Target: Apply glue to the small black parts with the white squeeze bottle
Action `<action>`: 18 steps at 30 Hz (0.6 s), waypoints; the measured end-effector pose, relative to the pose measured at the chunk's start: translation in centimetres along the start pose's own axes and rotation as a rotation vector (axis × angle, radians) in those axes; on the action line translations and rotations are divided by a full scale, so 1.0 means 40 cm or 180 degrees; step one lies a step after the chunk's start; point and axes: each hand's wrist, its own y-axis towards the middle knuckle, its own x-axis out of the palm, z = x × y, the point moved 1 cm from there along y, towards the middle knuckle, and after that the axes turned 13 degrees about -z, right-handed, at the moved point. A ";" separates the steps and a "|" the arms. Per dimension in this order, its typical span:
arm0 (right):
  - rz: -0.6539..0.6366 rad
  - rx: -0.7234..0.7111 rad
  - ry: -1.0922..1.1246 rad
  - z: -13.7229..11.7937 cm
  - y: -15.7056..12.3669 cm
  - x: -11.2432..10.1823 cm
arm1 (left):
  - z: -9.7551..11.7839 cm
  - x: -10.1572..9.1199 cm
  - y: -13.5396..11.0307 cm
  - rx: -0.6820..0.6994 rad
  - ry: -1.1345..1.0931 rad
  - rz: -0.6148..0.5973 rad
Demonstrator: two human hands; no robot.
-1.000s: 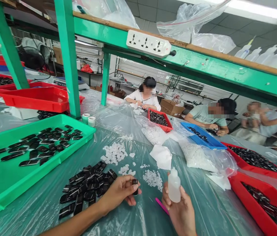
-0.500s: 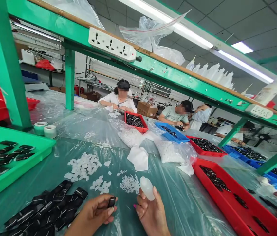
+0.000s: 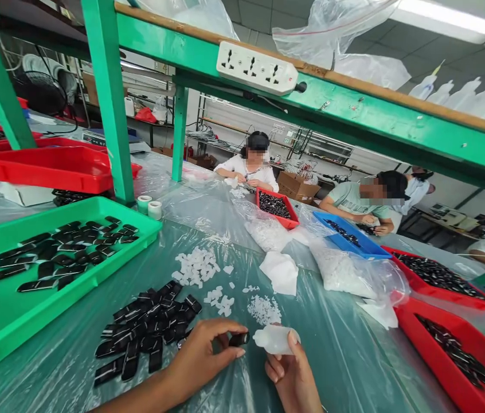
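Note:
Between thumb and fingers, my left hand [image 3: 208, 353] pinches a small black part [image 3: 238, 339]. A translucent white squeeze bottle [image 3: 274, 339] is gripped in my right hand [image 3: 292, 373], lying sideways with its narrow end pointing left at the black part; a small gap separates the two. Left of my left hand lies a pile of flat black parts [image 3: 152, 321] with pale lines on them. Beyond my hands are white flat pieces [image 3: 196, 267], a smaller group of them [image 3: 219, 301] and a heap of tiny white bits [image 3: 263, 310].
A green tray [image 3: 92, 272] with black parts stands at the left, a red tray [image 3: 461, 338] at the right. White paper [image 3: 279, 272] and a bag of white pieces [image 3: 341, 269] lie ahead. A green shelf beam [image 3: 354, 103] crosses above. Co-workers sit across the table.
The view has swung left, showing more of the green tray. My right hand has tipped the bottle from near upright to sideways, its narrow end nearer the black part in my left hand.

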 end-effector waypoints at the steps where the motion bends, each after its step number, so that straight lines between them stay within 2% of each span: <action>1: 0.0019 -0.0029 -0.0091 -0.001 -0.001 0.001 | 0.004 -0.002 0.000 0.0031 0.0014 -0.0029; 8: 0.0419 -0.0112 -0.0937 -0.017 -0.011 0.010 | 0.022 -0.014 0.004 0.0186 -0.0032 -0.0262; 14: 0.0354 -0.0591 -0.1966 -0.035 -0.033 0.009 | 0.005 -0.010 0.004 0.0253 0.0148 -0.0245; 18: 0.0424 -0.0668 -0.2256 -0.039 -0.039 0.010 | 0.003 -0.009 0.002 0.0204 0.0161 -0.0278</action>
